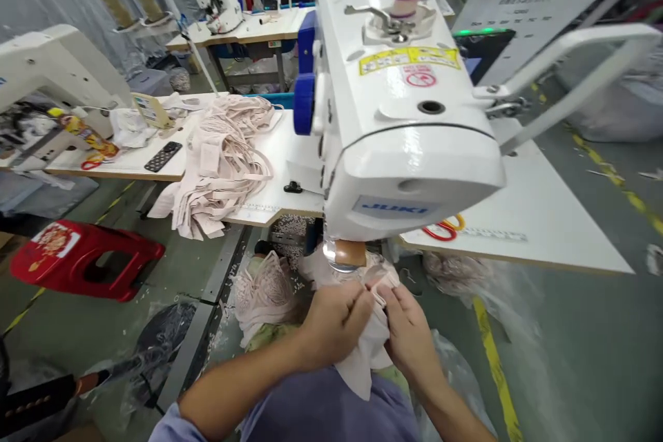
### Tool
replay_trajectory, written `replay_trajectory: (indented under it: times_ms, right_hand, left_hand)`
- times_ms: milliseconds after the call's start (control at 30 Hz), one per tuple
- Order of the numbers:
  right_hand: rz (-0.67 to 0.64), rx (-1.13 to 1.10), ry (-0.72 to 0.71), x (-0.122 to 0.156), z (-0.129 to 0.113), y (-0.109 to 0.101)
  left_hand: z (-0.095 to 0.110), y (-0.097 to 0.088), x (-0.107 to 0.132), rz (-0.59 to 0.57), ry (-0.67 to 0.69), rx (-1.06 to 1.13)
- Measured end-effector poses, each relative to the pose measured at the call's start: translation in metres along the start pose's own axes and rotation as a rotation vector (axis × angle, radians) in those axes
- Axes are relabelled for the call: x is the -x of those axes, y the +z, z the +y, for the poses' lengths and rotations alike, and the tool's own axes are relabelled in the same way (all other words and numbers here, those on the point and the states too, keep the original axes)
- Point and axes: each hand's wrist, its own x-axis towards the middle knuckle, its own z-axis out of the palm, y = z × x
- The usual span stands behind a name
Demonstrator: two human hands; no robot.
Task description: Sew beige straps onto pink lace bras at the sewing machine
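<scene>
Just below the needle end of a white sewing machine (409,124), both hands grip a pale pink bra (365,359). My left hand (339,321) is closed, its thumb and fingers pinching the fabric. Close beside it on the right, my right hand (411,331) pinches a narrow strap-like part of the same garment. A smooth pale panel hangs down between the hands. To the left, a lace cup (264,286) rests over my lap; whether it belongs to the held bra I cannot tell. The exact detail between the fingertips is partly hidden.
A heap of pink bra pieces (222,159) overhangs the table edge on the left, near a dark phone (164,157). Scissors (443,228) lie right of the machine head. A red stool (88,259) stands on the floor at left. Thread trimmings litter the machine's base.
</scene>
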Motion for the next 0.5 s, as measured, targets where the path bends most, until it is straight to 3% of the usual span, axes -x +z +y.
replay_trajectory:
  times_ms: [67, 167, 233, 367, 500]
  right_hand:
    - [0.051, -0.1, 0.065, -0.014, -0.015, -0.003]
    - [0.025, -0.167, 0.045, -0.039, -0.028, -0.006]
    - [0.032, -0.086, 0.0, -0.056, -0.029, -0.009]
    - [0.026, 0.089, -0.082, -0.084, -0.028, -0.014]
    - [-0.037, 0.147, -0.129, -0.107, -0.033, -0.016]
  left_hand:
    - [-0.002, 0.002, -0.001, 0.055, -0.11, 0.135]
    - [-0.01, -0.002, -0.001, 0.152, -0.14, 0.023]
    - [-0.016, -0.009, -0.003, 0.192, -0.079, -0.156]
    - [-0.022, -0.02, -0.011, 0.159, 0.114, -0.488]
    - [-0.022, -0.023, -0.019, 0.158, 0.131, -0.681]
